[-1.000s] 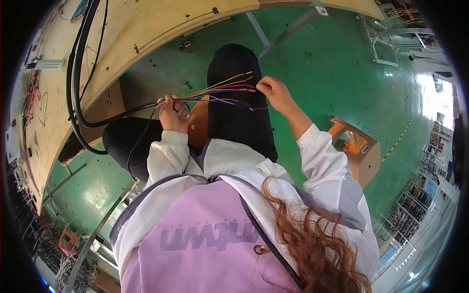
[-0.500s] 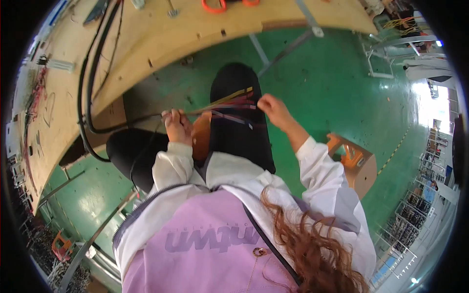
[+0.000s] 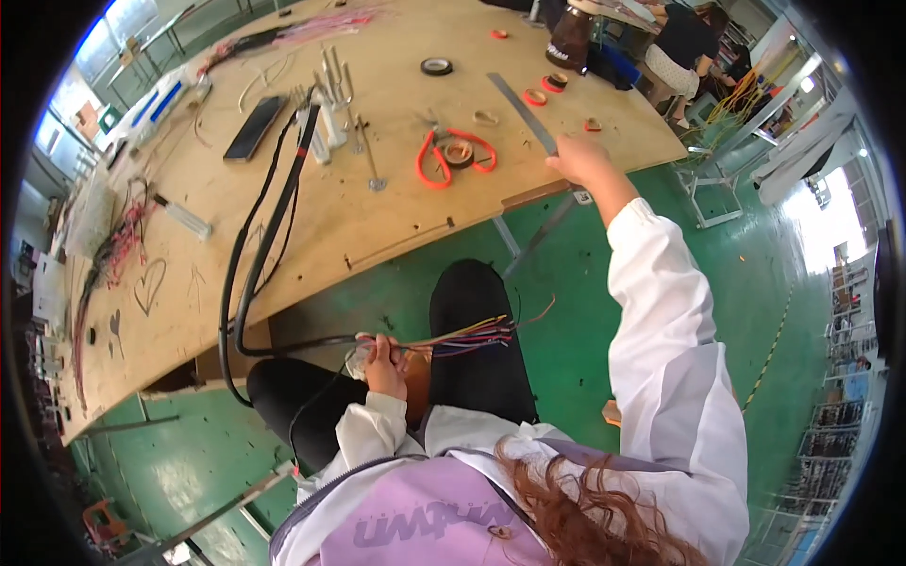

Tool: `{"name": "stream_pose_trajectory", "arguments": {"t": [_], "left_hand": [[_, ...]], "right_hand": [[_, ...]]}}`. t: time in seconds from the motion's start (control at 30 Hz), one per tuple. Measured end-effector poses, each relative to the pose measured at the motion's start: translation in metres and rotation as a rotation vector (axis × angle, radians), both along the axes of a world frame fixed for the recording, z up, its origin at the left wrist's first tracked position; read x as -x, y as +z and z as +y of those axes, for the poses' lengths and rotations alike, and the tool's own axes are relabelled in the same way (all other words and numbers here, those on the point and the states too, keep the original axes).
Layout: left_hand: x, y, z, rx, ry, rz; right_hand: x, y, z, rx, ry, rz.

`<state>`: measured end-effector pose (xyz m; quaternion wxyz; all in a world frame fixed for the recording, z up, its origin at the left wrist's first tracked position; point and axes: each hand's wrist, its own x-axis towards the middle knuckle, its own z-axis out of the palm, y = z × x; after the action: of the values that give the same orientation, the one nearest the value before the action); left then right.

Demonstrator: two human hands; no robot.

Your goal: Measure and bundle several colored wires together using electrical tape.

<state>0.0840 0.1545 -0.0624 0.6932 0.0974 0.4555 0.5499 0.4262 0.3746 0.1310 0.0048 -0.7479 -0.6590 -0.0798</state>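
My left hand (image 3: 385,363) is closed around a black cable (image 3: 302,347) above my lap. From its stripped end, several thin coloured wires (image 3: 472,335) fan out to the right over my dark trouser leg. At the table's front edge, my right hand (image 3: 583,162) has its fingers closed on the near end of a steel ruler (image 3: 521,113). The ruler lies slanting away to the far left across the wooden table (image 3: 377,231). Left of it are red-handled pliers (image 3: 456,156), with a tape roll (image 3: 460,154) between their handles.
A phone (image 3: 256,128) lies at the table's left, near upright metal pegs (image 3: 335,80) where the cable loops. Several tape rolls (image 3: 436,66) and a dark bottle (image 3: 571,38) stand farther back. A person (image 3: 687,47) sits at the far right. Wire bundles (image 3: 118,241) lie left.
My right hand has left the wire ends and reached forward to the ruler on the table. My left hand still holds the cable. The view has tilted up, showing more tabletop.
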Motion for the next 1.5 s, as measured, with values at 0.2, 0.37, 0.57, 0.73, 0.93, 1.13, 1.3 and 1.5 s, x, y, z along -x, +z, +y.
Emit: {"name": "stream_pose_trajectory", "arguments": {"t": [0.2, 0.37, 0.57, 0.73, 0.93, 1.13, 1.3, 1.5], "left_hand": [[0.001, 0.003, 0.006, 0.038, -0.004, 0.014], [-0.008, 0.001, 0.017, 0.020, -0.108, -0.030], [-0.031, 0.024, 0.012, -0.124, -0.419, -0.143], [-0.032, -0.018, 0.032, -0.076, -0.363, 0.018], [-0.041, -0.013, 0.033, -0.105, -0.367, 0.031], [-0.051, -0.014, 0.032, -0.135, -0.380, 0.109], [-0.049, -0.009, 0.034, -0.122, -0.412, 0.180], [-0.048, -0.006, 0.034, -0.094, -0.427, 0.192]], "right_hand": [[-0.025, -0.002, 0.007, 0.281, 0.404, -0.256], [-0.073, -0.041, -0.034, 0.029, 0.118, -0.317], [-0.043, 0.015, -0.163, 0.040, 0.168, 0.783], [-0.013, -0.055, -0.213, 0.651, -0.155, 0.930], [-0.012, -0.123, -0.243, 0.865, -0.283, 1.031], [-0.013, -0.142, -0.244, 0.940, -0.264, 1.102], [-0.017, -0.148, -0.241, 0.881, -0.153, 1.029], [-0.021, -0.145, -0.229, 0.840, -0.069, 0.961]]}}
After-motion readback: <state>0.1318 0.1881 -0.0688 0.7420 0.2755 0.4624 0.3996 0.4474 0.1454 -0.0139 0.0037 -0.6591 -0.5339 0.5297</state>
